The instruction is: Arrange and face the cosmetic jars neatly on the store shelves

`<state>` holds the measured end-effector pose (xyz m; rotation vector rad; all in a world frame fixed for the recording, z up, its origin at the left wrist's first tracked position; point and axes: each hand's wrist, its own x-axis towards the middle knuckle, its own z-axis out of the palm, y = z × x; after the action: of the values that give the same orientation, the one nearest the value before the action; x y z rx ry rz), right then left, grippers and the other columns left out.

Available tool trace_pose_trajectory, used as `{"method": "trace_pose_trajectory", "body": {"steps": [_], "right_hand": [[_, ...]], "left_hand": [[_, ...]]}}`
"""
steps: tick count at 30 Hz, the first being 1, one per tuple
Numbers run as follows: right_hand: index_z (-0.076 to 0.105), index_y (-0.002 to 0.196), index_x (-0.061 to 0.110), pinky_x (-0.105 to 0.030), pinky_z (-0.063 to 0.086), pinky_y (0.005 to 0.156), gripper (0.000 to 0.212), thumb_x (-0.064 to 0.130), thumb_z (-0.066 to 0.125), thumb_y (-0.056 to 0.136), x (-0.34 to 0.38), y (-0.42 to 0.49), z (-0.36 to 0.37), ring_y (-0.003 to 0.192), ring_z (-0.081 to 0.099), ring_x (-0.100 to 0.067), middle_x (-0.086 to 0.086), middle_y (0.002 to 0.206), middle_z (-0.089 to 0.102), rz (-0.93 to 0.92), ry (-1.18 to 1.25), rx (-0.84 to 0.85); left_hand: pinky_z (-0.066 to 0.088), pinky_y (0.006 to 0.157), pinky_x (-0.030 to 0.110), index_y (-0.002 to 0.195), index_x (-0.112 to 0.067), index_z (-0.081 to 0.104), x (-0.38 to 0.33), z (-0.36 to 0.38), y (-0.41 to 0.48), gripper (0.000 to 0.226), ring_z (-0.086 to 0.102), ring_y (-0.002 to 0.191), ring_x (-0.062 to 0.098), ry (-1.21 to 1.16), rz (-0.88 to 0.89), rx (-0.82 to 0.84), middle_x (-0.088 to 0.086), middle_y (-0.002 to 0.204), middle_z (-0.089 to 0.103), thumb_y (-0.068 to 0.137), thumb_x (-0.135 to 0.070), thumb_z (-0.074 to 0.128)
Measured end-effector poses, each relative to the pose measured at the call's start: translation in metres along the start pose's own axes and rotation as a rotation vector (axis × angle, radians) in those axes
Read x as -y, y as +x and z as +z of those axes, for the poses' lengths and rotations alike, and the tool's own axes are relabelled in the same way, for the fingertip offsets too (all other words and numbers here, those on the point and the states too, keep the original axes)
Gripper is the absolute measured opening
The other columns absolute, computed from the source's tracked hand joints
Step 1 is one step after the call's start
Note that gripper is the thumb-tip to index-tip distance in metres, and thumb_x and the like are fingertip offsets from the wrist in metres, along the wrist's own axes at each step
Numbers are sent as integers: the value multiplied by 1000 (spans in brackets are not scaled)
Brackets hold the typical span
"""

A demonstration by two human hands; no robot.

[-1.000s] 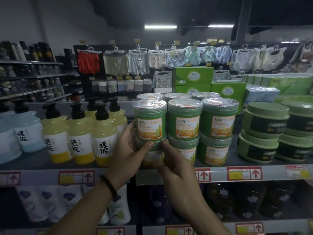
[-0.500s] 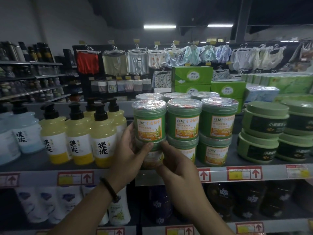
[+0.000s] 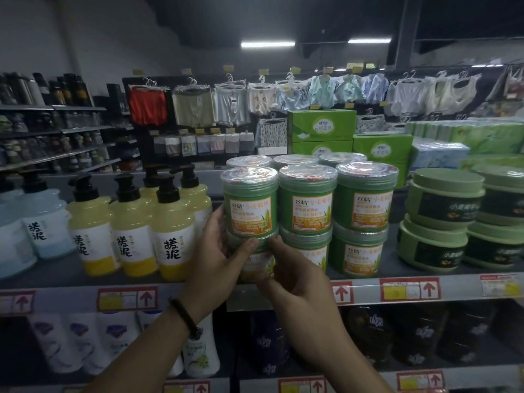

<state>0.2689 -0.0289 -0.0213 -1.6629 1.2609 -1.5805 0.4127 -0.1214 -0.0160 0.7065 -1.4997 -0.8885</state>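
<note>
Green cosmetic jars with orange labels stand stacked two high on the shelf (image 3: pixel 85 282). The left stack has a top jar (image 3: pixel 250 202) on a bottom jar (image 3: pixel 256 262). My left hand (image 3: pixel 218 251) grips the left side of this stack, thumb across the bottom jar's lid. My right hand (image 3: pixel 295 276) grips the bottom jar from the right and front, hiding part of its label. Two more stacks (image 3: pixel 306 205) (image 3: pixel 365 199) stand to the right, labels facing forward.
Yellow pump bottles (image 3: pixel 170 231) stand close to the left of the jars. Flat green tubs (image 3: pixel 442 222) are stacked at the right. Price tags run along the shelf edge (image 3: pixel 411 289). Dark bottles fill the shelf below. Green boxes and hanging clothes lie behind.
Both hands stay on the left stack with barely any shift; the view has drifted slightly.
</note>
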Motion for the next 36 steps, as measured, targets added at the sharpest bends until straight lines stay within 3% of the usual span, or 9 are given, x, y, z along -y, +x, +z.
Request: {"method": "trace_pose_trajectory", "body": {"steps": [4, 8, 11, 16, 22, 26, 29, 33, 36], "right_hand": [[71, 136, 36, -45, 58, 106, 51, 16, 63, 90, 1, 2, -1, 124, 70, -6, 17, 129, 76, 24, 42, -3], [71, 119, 39, -24, 58, 102, 51, -6, 66, 96, 0, 8, -9, 117, 72, 3, 26, 116, 79, 59, 91, -25], [73, 117, 29, -14, 58, 90, 43, -9, 66, 98, -1, 12, -18, 107, 75, 5, 24, 106, 81, 88, 136, -32], [75, 132, 7, -35, 61, 103, 35, -2, 71, 98, -6, 19, -27, 111, 77, -7, 3, 118, 82, 106, 151, -93], [81, 111, 14, -43, 65, 92, 18, 4, 74, 98, -4, 21, -44, 98, 80, -17, -1, 99, 84, 111, 150, -90], [81, 100, 10, -52, 63, 91, 16, -2, 70, 98, -5, 21, -57, 96, 78, -31, -9, 93, 82, 93, 182, -69], [80, 100, 7, -46, 63, 87, 18, -5, 67, 98, -8, 21, -71, 95, 78, -35, -11, 92, 83, 81, 205, -45], [79, 100, 1, -28, 65, 75, 13, -4, 67, 100, -9, 19, -90, 90, 79, -30, -11, 90, 83, 83, 216, -43], [78, 98, 4, -38, 65, 81, 11, 1, 67, 100, -6, 13, -98, 91, 79, -29, -10, 90, 82, 68, 185, -56]], "left_hand": [[55, 97, 20, 150, -25, 45, -3, -1, -1, 70, 65, 129, 10, 3, -13, 7, -8, 137, 71, 93, 6, 71], [55, 93, 18, 140, -31, 51, -10, -3, 1, 60, 67, 124, 5, 6, -30, 1, -16, 129, 73, 94, 4, 70], [56, 98, 21, 134, -37, 54, -16, -7, 2, 53, 66, 125, 2, 17, -20, -41, -18, 130, 72, 92, -12, 74], [57, 99, 23, 131, -31, 57, -26, -11, 4, 42, 67, 121, 0, 31, -18, -151, -13, 129, 71, 97, -10, 71], [55, 103, 41, 120, -22, 64, -31, -9, -3, 25, 68, 117, 8, 133, -15, -334, -6, 123, 72, 98, -11, 72], [55, 90, 38, 109, -27, 64, -37, -2, -11, 18, 69, 105, 12, 215, 24, -390, -7, 110, 71, 99, -15, 72], [52, 79, 39, 108, -27, 64, -40, 5, -18, 13, 68, 95, 19, 210, 16, -415, -5, 103, 70, 100, -20, 72], [60, 83, 50, 105, -24, 64, -45, 19, -28, 7, 70, 92, 22, 227, -8, -416, 4, 100, 71, 100, -24, 69], [60, 77, 49, 104, -19, 64, -48, 28, -35, 7, 69, 80, 15, 214, -21, -388, 8, 96, 72, 101, -22, 68]]}}
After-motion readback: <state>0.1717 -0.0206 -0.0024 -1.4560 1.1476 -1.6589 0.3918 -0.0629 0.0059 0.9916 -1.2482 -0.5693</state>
